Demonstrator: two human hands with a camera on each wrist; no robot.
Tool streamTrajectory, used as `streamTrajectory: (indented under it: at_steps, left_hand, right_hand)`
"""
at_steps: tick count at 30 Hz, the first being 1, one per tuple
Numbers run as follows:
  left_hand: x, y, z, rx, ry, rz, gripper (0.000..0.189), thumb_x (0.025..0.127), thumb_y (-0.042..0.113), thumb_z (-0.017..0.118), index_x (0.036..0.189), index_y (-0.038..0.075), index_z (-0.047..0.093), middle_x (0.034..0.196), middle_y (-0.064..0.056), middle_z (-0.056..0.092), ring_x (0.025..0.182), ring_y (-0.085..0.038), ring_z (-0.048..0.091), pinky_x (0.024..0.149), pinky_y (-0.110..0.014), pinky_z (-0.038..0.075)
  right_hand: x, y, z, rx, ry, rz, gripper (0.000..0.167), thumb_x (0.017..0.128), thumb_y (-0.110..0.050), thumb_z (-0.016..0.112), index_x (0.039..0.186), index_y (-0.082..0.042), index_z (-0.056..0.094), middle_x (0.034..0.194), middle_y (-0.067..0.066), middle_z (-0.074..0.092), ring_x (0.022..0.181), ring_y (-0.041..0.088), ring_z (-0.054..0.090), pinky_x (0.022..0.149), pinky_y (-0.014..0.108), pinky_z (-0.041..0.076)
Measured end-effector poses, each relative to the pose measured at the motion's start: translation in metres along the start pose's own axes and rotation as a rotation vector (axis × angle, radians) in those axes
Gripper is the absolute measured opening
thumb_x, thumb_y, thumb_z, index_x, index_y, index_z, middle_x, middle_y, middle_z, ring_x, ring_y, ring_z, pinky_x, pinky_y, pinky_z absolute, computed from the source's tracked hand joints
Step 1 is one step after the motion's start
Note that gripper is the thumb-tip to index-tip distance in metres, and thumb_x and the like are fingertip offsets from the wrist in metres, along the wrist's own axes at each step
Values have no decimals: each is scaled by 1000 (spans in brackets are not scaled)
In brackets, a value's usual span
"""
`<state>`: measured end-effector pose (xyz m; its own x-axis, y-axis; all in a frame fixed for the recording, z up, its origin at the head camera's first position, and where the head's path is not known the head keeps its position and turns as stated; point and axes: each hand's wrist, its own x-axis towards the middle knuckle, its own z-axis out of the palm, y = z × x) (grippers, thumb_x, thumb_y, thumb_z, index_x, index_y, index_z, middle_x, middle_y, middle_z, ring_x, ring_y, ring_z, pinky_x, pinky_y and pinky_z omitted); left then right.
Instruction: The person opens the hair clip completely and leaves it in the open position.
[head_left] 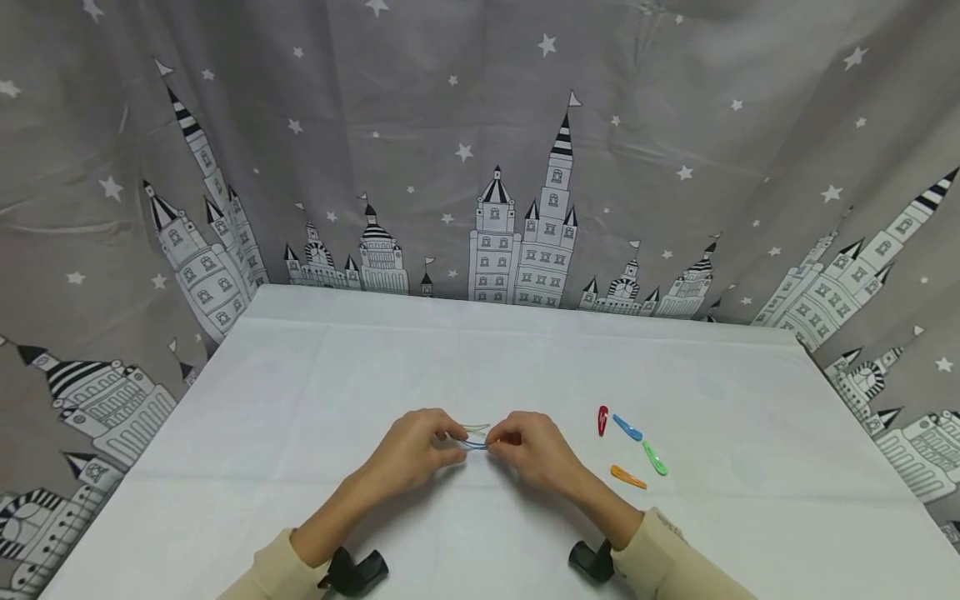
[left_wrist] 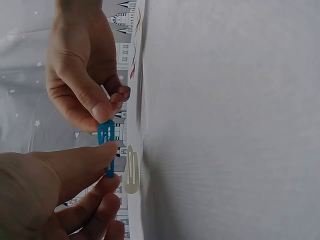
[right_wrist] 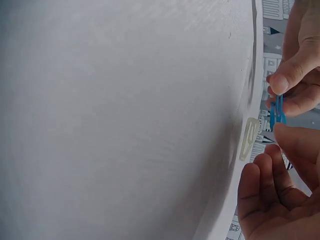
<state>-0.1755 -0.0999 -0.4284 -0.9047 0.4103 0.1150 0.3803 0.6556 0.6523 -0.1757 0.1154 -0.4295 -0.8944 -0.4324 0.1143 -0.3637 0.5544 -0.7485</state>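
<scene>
A blue hair clip [left_wrist: 106, 124] is held between the person's two hands, above the near middle part of the table. Behind everything hangs a grey curtain [head_left: 420, 108] printed with white stars and castles. The table [head_left: 360, 358] has a white covering. Beige sleeves [head_left: 675, 554] end at the wrists, where the left hand [head_left: 416, 447] pinches one end of the clip between thumb and fingers and the right hand [head_left: 538, 450] pinches the other. A black device [head_left: 358, 573] sits at the left wrist, another [head_left: 592, 562] at the right. A pale clip [left_wrist: 131, 176] lies on the table just beyond the fingers. Well to the right of the hands are four more: a red clip [head_left: 602, 421], a second blue clip [head_left: 627, 427] near it, a green clip [head_left: 655, 458], and an orange clip [head_left: 628, 477] nearest the person.
</scene>
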Motion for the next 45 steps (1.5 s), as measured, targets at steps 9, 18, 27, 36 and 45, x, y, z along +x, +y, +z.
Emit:
streamTrajectory:
  at_steps: [9, 18, 27, 36, 45]
  left_hand:
    - [2, -2, 1, 12, -4, -2, 17, 79, 10, 82, 95, 9, 77, 92, 3, 68, 81, -14, 57, 71, -32, 46]
    - [1, -5, 2, -4, -38, -43, 20, 77, 8, 83, 95, 8, 76, 91, 3, 67, 76, -11, 53, 68, -30, 44]
    - [1, -7, 2, -14, -45, -45, 20, 77, 6, 83, 95, 7, 75, 92, 2, 67, 76, -12, 53, 68, -31, 45]
    - [2, -9, 2, -23, -50, -37, 21, 77, 6, 83, 95, 7, 74, 92, 2, 67, 78, -12, 56, 70, -31, 46]
    - [1, -10, 4, -36, -63, -61, 21, 77, 7, 83, 96, 7, 74, 92, 3, 65, 82, -12, 57, 73, -33, 48]
  right_hand:
    - [3, 5, 4, -46, 4, -23, 8, 86, 0, 73, 87, -7, 77, 79, -5, 64, 71, 9, 51, 65, 26, 44]
    - [3, 6, 11, -111, 5, -51, 7, 86, -1, 72, 87, -6, 77, 78, -6, 62, 70, 8, 50, 64, 26, 43]
    - [2, 6, 11, -111, 5, -46, 7, 86, 0, 73, 88, -6, 77, 79, -5, 63, 71, 9, 51, 65, 26, 43]
    - [3, 7, 13, -104, 24, -45, 8, 85, 1, 73, 88, -6, 77, 79, -4, 63, 71, 9, 52, 66, 26, 44]
    - [1, 9, 15, -83, 20, -26, 8, 85, 1, 72, 88, -6, 76, 80, -4, 64, 73, 11, 52, 66, 27, 44]
